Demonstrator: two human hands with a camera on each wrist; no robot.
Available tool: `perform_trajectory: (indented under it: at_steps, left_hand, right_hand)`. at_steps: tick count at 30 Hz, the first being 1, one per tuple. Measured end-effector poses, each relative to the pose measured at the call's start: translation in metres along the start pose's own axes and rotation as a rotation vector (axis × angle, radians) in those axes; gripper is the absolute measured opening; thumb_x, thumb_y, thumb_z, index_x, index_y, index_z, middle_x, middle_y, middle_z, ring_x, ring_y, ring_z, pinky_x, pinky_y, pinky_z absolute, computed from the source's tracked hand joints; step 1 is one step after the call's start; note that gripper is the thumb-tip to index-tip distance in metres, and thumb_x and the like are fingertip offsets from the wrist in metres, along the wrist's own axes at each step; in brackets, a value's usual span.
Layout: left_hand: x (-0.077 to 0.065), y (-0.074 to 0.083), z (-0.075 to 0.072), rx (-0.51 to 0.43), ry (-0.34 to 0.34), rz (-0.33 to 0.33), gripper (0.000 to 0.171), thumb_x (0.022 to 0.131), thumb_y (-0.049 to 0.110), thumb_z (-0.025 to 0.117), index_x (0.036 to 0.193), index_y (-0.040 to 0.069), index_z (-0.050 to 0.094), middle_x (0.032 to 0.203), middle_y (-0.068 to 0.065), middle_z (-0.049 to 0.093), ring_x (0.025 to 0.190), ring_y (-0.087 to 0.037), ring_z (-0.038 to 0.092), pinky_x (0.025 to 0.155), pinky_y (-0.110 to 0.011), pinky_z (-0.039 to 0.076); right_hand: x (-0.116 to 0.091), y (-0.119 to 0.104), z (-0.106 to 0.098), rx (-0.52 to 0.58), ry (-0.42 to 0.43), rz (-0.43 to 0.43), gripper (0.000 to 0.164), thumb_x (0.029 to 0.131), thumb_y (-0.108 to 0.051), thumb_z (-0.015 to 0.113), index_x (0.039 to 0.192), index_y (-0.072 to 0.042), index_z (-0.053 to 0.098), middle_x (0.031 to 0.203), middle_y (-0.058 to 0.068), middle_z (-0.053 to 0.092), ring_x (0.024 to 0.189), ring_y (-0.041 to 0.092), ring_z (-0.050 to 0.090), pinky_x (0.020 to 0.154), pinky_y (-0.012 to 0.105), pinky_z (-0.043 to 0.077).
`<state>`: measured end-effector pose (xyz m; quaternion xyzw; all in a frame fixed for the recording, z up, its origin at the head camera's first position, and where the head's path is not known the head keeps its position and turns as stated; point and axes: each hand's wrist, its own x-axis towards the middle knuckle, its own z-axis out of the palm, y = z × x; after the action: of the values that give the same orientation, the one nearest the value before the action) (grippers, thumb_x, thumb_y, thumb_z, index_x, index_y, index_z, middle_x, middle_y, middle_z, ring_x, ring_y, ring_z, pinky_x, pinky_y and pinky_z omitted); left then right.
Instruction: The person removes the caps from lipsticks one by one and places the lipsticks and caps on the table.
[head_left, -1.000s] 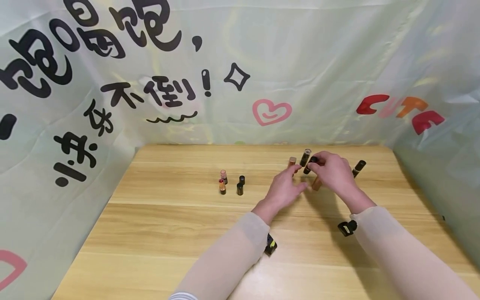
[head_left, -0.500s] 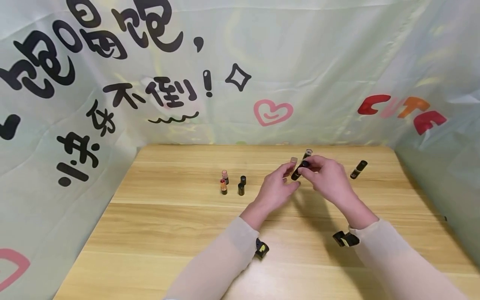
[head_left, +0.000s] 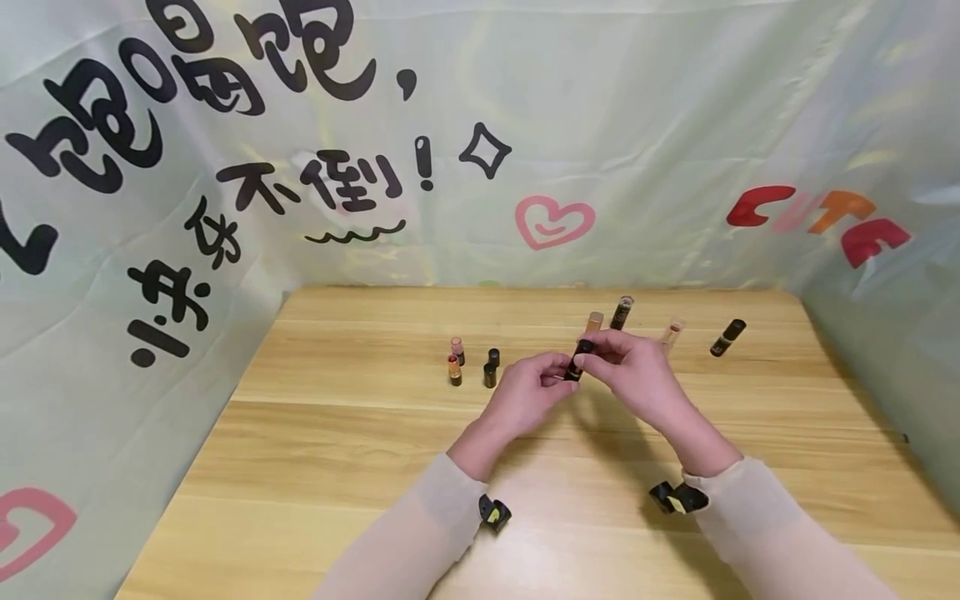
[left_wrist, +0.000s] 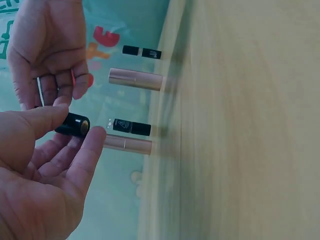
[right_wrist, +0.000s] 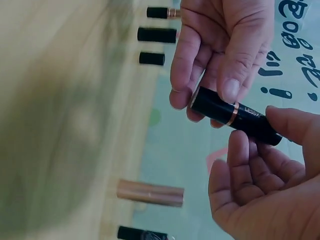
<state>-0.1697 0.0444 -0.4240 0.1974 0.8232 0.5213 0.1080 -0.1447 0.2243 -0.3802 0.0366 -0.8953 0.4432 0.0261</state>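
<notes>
A closed black lipstick (right_wrist: 212, 105) with a thin gold band is held tilted above the table between both hands. My right hand (head_left: 633, 367) pinches its upper end between thumb and fingers. At its lower end, my left hand (head_left: 525, 392) holds it, the thumb lying on the tube in the right wrist view. Just behind the hands stands a rose-gold tube (head_left: 595, 322), partly covered by the right fingers. A black tube with a clear top (head_left: 622, 312) stands beside it.
Left of the hands stand two uncapped lipsticks, one pink (head_left: 458, 346) and one red (head_left: 454, 370), next to two black caps (head_left: 490, 375). Another rose-gold tube (head_left: 673, 331) and a black tube (head_left: 727, 337) stand at right. A printed cloth (head_left: 645, 125) borders the wooden table (head_left: 337, 467).
My right hand has carried the black lipstick left and nearer to me. My left hand has drawn back from the rose-gold tube and now holds the lipstick's lower end.
</notes>
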Motion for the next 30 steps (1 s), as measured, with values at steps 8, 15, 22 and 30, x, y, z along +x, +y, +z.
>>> perform_trajectory:
  at_steps: [8, 15, 22, 30]
  left_hand:
    - [-0.016, -0.007, -0.009, -0.043, -0.033, 0.018, 0.024, 0.09, 0.024, 0.072, 0.113, 0.019, 0.068, 0.104, 0.007, 0.071, 0.093, -0.005, 0.067, 0.082, -0.019, 0.053]
    - [-0.028, -0.01, -0.014, -0.06, -0.036, -0.009, 0.026, 0.088, 0.027, 0.074, 0.112, 0.017, 0.069, 0.101, 0.007, 0.071, 0.09, -0.006, 0.067, 0.078, -0.02, 0.054]
    - [-0.035, -0.01, -0.021, -0.015, 0.009, 0.011, 0.025, 0.087, 0.034, 0.074, 0.109, 0.02, 0.073, 0.097, 0.009, 0.073, 0.086, -0.004, 0.067, 0.074, -0.02, 0.054]
    - [-0.035, -0.008, -0.027, -0.006, 0.029, 0.026, 0.023, 0.086, 0.038, 0.074, 0.103, 0.023, 0.074, 0.093, 0.011, 0.073, 0.082, -0.002, 0.066, 0.07, -0.021, 0.054]
  right_hand:
    - [-0.009, 0.004, 0.02, 0.177, -0.079, 0.02, 0.037, 0.092, -0.038, 0.068, 0.116, -0.011, 0.067, 0.109, 0.009, 0.07, 0.096, 0.019, 0.065, 0.079, 0.027, 0.054]
    - [-0.018, 0.002, 0.037, 0.261, -0.087, -0.007, 0.03, 0.09, -0.03, 0.071, 0.112, -0.01, 0.07, 0.107, 0.009, 0.071, 0.092, 0.018, 0.065, 0.077, 0.028, 0.054]
    - [-0.021, -0.004, 0.045, 0.299, -0.056, -0.05, 0.023, 0.089, -0.031, 0.071, 0.107, -0.016, 0.071, 0.104, 0.003, 0.072, 0.096, 0.017, 0.065, 0.08, 0.029, 0.054]
    - [-0.021, -0.012, 0.046, 0.301, -0.014, -0.077, 0.018, 0.092, -0.024, 0.069, 0.106, -0.014, 0.071, 0.1, 0.003, 0.073, 0.095, 0.013, 0.065, 0.079, 0.027, 0.054]
